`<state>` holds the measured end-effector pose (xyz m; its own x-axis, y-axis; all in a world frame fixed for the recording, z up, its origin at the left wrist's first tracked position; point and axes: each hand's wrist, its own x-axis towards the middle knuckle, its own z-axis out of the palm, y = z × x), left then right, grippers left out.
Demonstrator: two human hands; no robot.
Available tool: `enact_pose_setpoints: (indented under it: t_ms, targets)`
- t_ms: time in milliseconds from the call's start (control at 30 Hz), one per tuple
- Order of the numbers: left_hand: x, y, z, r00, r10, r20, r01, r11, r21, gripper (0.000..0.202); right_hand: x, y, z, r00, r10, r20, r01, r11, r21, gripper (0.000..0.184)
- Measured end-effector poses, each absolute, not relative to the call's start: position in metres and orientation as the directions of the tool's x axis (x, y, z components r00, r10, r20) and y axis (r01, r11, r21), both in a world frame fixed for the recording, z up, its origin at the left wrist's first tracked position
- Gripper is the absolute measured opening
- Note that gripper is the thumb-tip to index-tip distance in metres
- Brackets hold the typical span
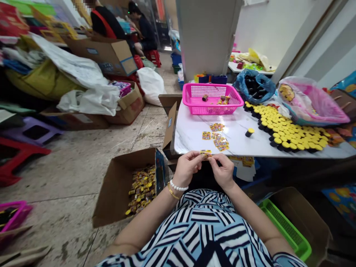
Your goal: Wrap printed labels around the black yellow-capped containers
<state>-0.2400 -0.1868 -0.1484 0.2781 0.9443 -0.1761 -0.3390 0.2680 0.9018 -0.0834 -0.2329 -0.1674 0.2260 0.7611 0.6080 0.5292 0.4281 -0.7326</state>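
Observation:
Between my two hands, just off the table's front edge, is a small yellow printed label (206, 152). My left hand (189, 167) pinches its left end, and my right hand (223, 170) grips the right end. Beyond them, loose printed labels (221, 142) lie in a small spread on the white table (189, 128). A single black container with a yellow lid (249, 132) stands apart to the right. Many more yellow-lidded containers (289, 129) stand packed together farther right.
A pink basket (213, 109) at the table's back holds several small wrapped containers. Behind the lids are a blue bag (254, 87) and a pink bin (319, 100). On the floor at left, a cardboard box (114, 189) holds many labelled containers. Two people sit in the background.

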Motion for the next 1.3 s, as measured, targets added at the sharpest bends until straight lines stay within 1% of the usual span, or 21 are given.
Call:
enact_pose_setpoints:
  t_ms: [100, 200, 233, 267, 300, 333, 367, 400, 467, 533, 567, 667, 733, 800, 833, 900, 1033, 1100, 1133, 1233, 1300]
  targets:
    - [-0.241, -0.188, -0.148, 0.314, 0.932, -0.181, -0.309, 0.281, 0.909, 0.044, -0.081, -0.229, -0.161, 0.120, 0.788, 0.604, 0.536, 0.461, -0.707, 0.014]
    - [-0.246, -0.182, -0.141, 0.317, 0.927, -0.200, -0.321, 0.303, 0.897, 0.039, -0.050, -0.212, -0.140, 0.017, 0.762, 0.647, 0.610, 0.505, -0.611, 0.012]
    - [-0.249, -0.178, -0.138, 0.325, 0.923, -0.207, -0.338, 0.317, 0.886, 0.038, -0.032, -0.204, -0.131, 0.065, 0.736, 0.674, 0.666, 0.472, -0.578, 0.020]
    - [-0.250, -0.174, -0.133, 0.340, 0.916, -0.214, -0.358, 0.336, 0.871, 0.037, -0.010, -0.194, -0.123, 0.167, 0.704, 0.691, 0.730, 0.383, -0.566, 0.032]
    - [-0.252, -0.169, -0.129, 0.360, 0.906, -0.222, -0.381, 0.360, 0.852, 0.037, 0.014, -0.184, -0.116, 0.247, 0.680, 0.691, 0.744, 0.324, -0.585, 0.044]
    - [-0.253, -0.164, -0.124, 0.385, 0.893, -0.232, -0.404, 0.389, 0.828, 0.036, 0.038, -0.173, -0.111, 0.318, 0.662, 0.679, 0.740, 0.275, -0.614, 0.048]
    - [-0.253, -0.158, -0.119, 0.413, 0.878, -0.243, -0.427, 0.423, 0.799, 0.034, 0.061, -0.163, -0.109, 0.372, 0.655, 0.657, 0.722, 0.241, -0.649, 0.043]
    - [-0.253, -0.153, -0.115, 0.443, 0.859, -0.255, -0.448, 0.459, 0.767, 0.031, 0.080, -0.154, -0.109, 0.401, 0.661, 0.634, 0.700, 0.225, -0.677, 0.033]
    - [-0.250, -0.143, -0.109, 0.508, 0.819, -0.267, -0.473, 0.524, 0.708, 0.025, 0.105, -0.141, -0.113, 0.428, 0.693, 0.580, 0.648, 0.212, -0.732, 0.007]
    - [-0.243, -0.136, -0.107, 0.555, 0.785, -0.274, -0.478, 0.570, 0.668, 0.021, 0.109, -0.136, -0.121, 0.435, 0.721, 0.540, 0.588, 0.226, -0.777, 0.004]
    - [-0.239, -0.133, -0.106, 0.565, 0.775, -0.283, -0.478, 0.586, 0.654, 0.019, 0.104, -0.137, -0.125, 0.435, 0.733, 0.522, 0.552, 0.241, -0.798, 0.009]
    - [-0.225, -0.126, -0.105, 0.572, 0.758, -0.314, -0.483, 0.620, 0.619, 0.015, 0.068, -0.152, -0.129, 0.399, 0.784, 0.475, 0.427, 0.300, -0.853, 0.036]
    - [-0.216, -0.124, -0.105, 0.582, 0.746, -0.323, -0.483, 0.637, 0.601, 0.014, 0.039, -0.166, -0.124, 0.345, 0.828, 0.442, 0.280, 0.358, -0.891, 0.041]
    - [-0.209, -0.123, -0.104, 0.599, 0.731, -0.327, -0.474, 0.653, 0.590, 0.015, 0.013, -0.179, -0.114, 0.278, 0.869, 0.409, 0.067, 0.407, -0.911, 0.044]
    - [-0.206, -0.123, -0.104, 0.610, 0.721, -0.327, -0.468, 0.662, 0.585, 0.016, 0.002, -0.185, -0.109, 0.251, 0.882, 0.399, -0.007, 0.414, -0.910, 0.046]
    - [-0.203, -0.124, -0.102, 0.634, 0.705, -0.317, -0.465, 0.676, 0.572, 0.017, -0.011, -0.192, -0.101, 0.215, 0.898, 0.385, -0.064, 0.406, -0.912, 0.046]
    - [-0.201, -0.126, -0.099, 0.657, 0.697, -0.288, -0.486, 0.683, 0.545, 0.016, -0.015, -0.194, -0.099, 0.229, 0.893, 0.388, 0.013, 0.395, -0.918, 0.044]
    - [-0.202, -0.126, -0.098, 0.645, 0.707, -0.291, -0.499, 0.678, 0.540, 0.015, -0.012, -0.195, -0.100, 0.237, 0.868, 0.437, 0.116, 0.422, -0.899, 0.042]
    - [-0.202, -0.126, -0.099, 0.638, 0.712, -0.294, -0.504, 0.674, 0.540, 0.015, -0.011, -0.196, -0.099, 0.227, 0.849, 0.477, 0.199, 0.440, -0.876, 0.041]
    - [-0.201, -0.125, -0.101, 0.623, 0.723, -0.300, -0.511, 0.666, 0.544, 0.017, -0.012, -0.205, -0.091, 0.139, 0.777, 0.614, 0.486, 0.487, -0.726, 0.038]
    - [-0.200, -0.125, -0.103, 0.621, 0.729, -0.289, -0.510, 0.655, 0.557, 0.021, -0.016, -0.210, -0.085, 0.098, 0.734, 0.671, 0.596, 0.497, -0.631, 0.037]
